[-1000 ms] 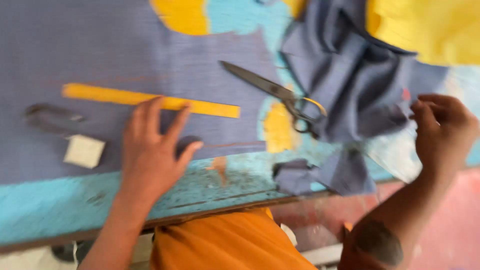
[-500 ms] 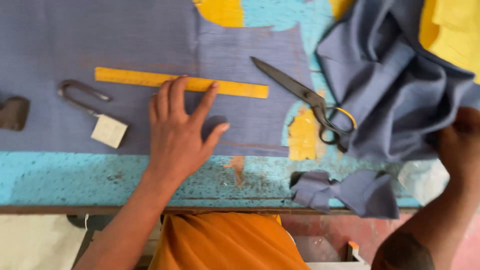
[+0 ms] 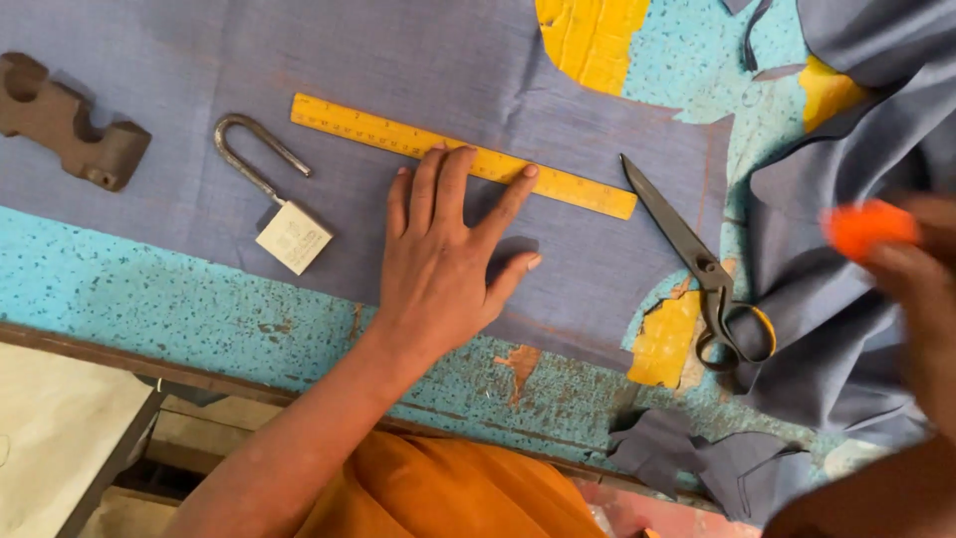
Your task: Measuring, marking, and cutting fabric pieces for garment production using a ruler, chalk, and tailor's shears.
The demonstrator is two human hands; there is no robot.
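- Where the grey cloth [image 3: 199,120] lies flat across the upper left and centre of the frame, 1 yellow ruler [image 3: 463,154] sits on it at a slant, w/ 1 padlock [image 3: 279,204] and 1 brown metal block [image 3: 70,120] further left.
- 1 pair of scissors [image 3: 702,269], closed, right of centre; blades on the cloth edge, handles near a bunched heap of cloth [image 3: 856,249] at far right.
- 2 small scraps [image 3: 717,463] at lower right, on the table edge.
- Left hand [image 3: 443,259]: open, palm down, fingers spread on the cloth; fingertips touch the ruler's near edge, thumb apart below it. Forearm runs in from bottom centre.
- Right hand [image 3: 916,269]: blurred at right edge, over the heap; seems closed on a small orange object [image 3: 861,227], prob. pinched, but can't tell what it is.
- Table [image 3: 149,299]: turquoise speckled paint, worn through to yellow and brown patches; wooden front edge.
- Orange garment [image 3: 448,493] at bottom; pale surface lower left.
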